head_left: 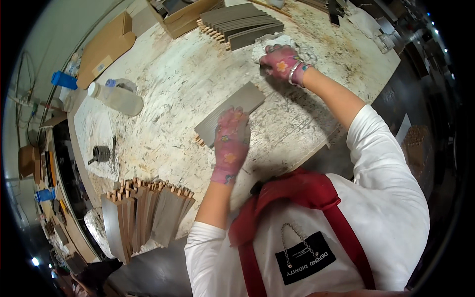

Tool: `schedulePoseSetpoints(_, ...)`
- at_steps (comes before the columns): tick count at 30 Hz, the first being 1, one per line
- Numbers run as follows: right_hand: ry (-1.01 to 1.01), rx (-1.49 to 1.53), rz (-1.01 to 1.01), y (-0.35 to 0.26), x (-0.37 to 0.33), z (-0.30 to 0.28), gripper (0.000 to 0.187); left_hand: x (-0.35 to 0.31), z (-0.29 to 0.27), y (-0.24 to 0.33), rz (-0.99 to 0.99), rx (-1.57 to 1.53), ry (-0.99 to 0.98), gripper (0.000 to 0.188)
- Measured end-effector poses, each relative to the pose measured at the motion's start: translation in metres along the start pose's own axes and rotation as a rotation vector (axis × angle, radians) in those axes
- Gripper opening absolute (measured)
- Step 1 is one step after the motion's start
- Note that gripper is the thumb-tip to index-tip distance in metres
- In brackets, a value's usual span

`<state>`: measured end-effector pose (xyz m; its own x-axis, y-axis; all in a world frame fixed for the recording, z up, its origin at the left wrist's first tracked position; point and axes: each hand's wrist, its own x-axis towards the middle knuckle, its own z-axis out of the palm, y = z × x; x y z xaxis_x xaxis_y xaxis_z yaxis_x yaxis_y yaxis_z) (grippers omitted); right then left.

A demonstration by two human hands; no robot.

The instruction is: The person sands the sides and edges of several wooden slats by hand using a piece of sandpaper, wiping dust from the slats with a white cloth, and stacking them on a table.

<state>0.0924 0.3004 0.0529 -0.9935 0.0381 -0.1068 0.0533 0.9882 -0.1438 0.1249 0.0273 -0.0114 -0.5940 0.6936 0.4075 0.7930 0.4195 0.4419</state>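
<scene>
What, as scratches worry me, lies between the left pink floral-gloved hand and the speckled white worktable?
In the head view, a grey rectangular board with pale wooden pegs lies under the left hand, on the worktable.

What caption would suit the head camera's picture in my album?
Gloved left hand on a grey board, gloved right hand at a white rag, pegged boards bunched nearby.

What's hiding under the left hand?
A grey board with wooden pegs lies beneath the left hand. The patch it covers can't be seen.
</scene>
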Motion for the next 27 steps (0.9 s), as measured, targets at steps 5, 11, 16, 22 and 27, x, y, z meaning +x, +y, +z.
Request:
schedulePoseSetpoints(5, 0.406, 0.965, -0.200, -0.049, 0.004, 0.041, 0.046, 0.025, -0.004, -0.001, 0.010, 0.116, -0.015, 0.055)
schedulePoseSetpoints(11, 0.357, 1.057, 0.042, -0.081, 0.002, 0.079, 0.047, -0.014, -0.046, -0.047, -0.336, 0.146, -0.203, 0.084)
schedulePoseSetpoints(16, 0.618, 1.440, 0.417, -0.018, 0.018, 0.082, 0.049, -0.013, -0.062, -0.059, -0.256, 0.344, -0.254, 0.084)
schedulePoseSetpoints(22, 0.646, 1.564, 0.176, -0.031, -0.013, 0.060, 0.041, 0.010, -0.060, -0.045, -0.192, 0.241, -0.392, 0.087)
schedulePoseSetpoints(27, 0.565, 1.722, 0.269, -0.002, -0.029, 0.062, 0.038, 0.020, -0.072, -0.047, -0.170, 0.196, -0.346, 0.081)
